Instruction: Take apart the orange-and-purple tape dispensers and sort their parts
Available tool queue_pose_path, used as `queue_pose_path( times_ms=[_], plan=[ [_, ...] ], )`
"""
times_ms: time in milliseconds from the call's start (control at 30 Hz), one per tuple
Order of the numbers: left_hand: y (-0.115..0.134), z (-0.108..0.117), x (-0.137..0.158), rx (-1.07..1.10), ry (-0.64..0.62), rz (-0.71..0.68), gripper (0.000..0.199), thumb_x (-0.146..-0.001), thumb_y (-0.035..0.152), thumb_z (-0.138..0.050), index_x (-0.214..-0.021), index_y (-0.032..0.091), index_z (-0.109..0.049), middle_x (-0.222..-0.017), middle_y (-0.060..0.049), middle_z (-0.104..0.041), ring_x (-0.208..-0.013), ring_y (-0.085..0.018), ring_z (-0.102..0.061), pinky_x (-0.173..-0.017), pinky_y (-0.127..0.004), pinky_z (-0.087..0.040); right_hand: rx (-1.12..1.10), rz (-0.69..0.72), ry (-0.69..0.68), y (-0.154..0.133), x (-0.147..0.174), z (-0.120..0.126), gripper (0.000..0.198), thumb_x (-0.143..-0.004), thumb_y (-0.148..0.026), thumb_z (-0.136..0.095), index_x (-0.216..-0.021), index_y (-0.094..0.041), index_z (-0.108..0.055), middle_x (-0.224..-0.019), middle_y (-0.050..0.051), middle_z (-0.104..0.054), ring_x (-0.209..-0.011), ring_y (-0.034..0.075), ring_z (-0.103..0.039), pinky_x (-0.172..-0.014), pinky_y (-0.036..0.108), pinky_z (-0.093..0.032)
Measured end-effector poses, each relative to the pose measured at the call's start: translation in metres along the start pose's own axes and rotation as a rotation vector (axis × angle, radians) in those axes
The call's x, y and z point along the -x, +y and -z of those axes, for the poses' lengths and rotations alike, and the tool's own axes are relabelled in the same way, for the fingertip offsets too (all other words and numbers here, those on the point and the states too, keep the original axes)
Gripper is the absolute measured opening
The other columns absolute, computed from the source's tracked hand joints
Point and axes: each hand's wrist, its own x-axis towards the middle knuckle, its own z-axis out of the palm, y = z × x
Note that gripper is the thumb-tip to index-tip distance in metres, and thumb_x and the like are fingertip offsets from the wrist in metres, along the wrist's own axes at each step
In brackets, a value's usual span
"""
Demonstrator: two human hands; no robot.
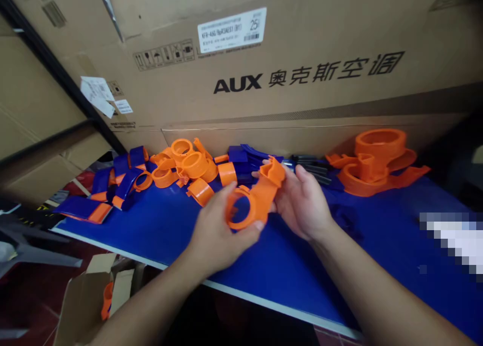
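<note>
An orange plastic tape dispenser frame (267,194), with a round ring at its lower end, is held above the blue tabletop. My left hand (217,230) is closed around the ring end, thumb across the bottom. My right hand (302,202) cups the upper end from the right, its fingers passing behind the frame and partly hidden. The right thumb stands up, apart from the plastic. Behind my hands lie dark blue plastic pieces (238,154) and loose orange rings (227,175).
More orange frames (194,164) are heaped left of centre, beside blue-and-orange pieces (85,209). Larger-looking orange frames (380,143) are stacked at right. A big cardboard box (169,99) stands along the back. An open carton (81,300) with orange parts sits below the table's front edge.
</note>
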Motion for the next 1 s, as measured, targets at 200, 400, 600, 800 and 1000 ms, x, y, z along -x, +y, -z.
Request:
queue_pose_path(
  times_ms=[200,400,600,800,1000],
  plan=[
    [-0.022,0.078,-0.052,-0.400,0.359,0.085,0.063,-0.082,0.051,-0.074,-0.135,0.025,-0.056,-0.132,-0.009,-0.068,-0.121,-0.030,-0.065,-0.104,-0.046,-0.051,0.127,-0.071,-0.023,0.004,0.000,0.004,0.051,-0.095,-0.059,-0.046,-0.134,-0.029,-0.060,-0.121,0.009,-0.070,-0.089,0.023,-0.068,-0.056,0.030,-0.058],
    [-0.031,0.064,-0.122,-0.616,0.271,0.133,0.072,-0.079,0.069,-0.069,-0.125,0.015,-0.064,-0.109,-0.020,-0.072,-0.117,-0.044,-0.059,-0.100,-0.060,-0.044,0.188,-0.102,-0.005,0.009,-0.003,0.005,0.046,-0.092,-0.056,-0.054,-0.127,-0.027,-0.063,-0.109,0.008,-0.073,-0.078,0.020,-0.067,-0.053,0.027,-0.054],
    [-0.033,0.026,-0.147,-0.756,0.223,0.031,0.059,-0.079,0.065,-0.073,-0.105,0.012,-0.067,-0.089,-0.020,-0.072,-0.118,-0.047,-0.051,-0.101,-0.067,-0.034,0.231,-0.112,0.018,0.011,-0.006,0.008,0.042,-0.092,-0.052,-0.057,-0.124,-0.026,-0.064,-0.106,0.007,-0.073,-0.075,0.018,-0.067,-0.054,0.026,-0.052],
    [-0.038,0.009,-0.161,-0.769,0.109,0.091,0.066,-0.078,0.066,-0.074,-0.108,0.008,-0.066,-0.097,-0.024,-0.072,-0.125,-0.050,-0.045,-0.104,-0.070,-0.025,0.275,-0.111,0.005,0.016,-0.006,0.010,0.041,-0.090,-0.051,-0.061,-0.122,-0.025,-0.065,-0.105,0.008,-0.074,-0.072,0.018,-0.067,-0.053,0.026,-0.051],
    [-0.021,0.025,-0.138,-0.726,0.202,0.027,0.070,-0.078,0.072,-0.069,-0.110,0.011,-0.068,-0.100,-0.023,-0.071,-0.125,-0.050,-0.047,-0.106,-0.071,-0.026,0.298,-0.107,0.002,0.016,-0.004,0.010,0.039,-0.089,-0.049,-0.061,-0.119,-0.025,-0.066,-0.105,0.008,-0.075,-0.071,0.018,-0.067,-0.053,0.027,-0.051]
  ],
)
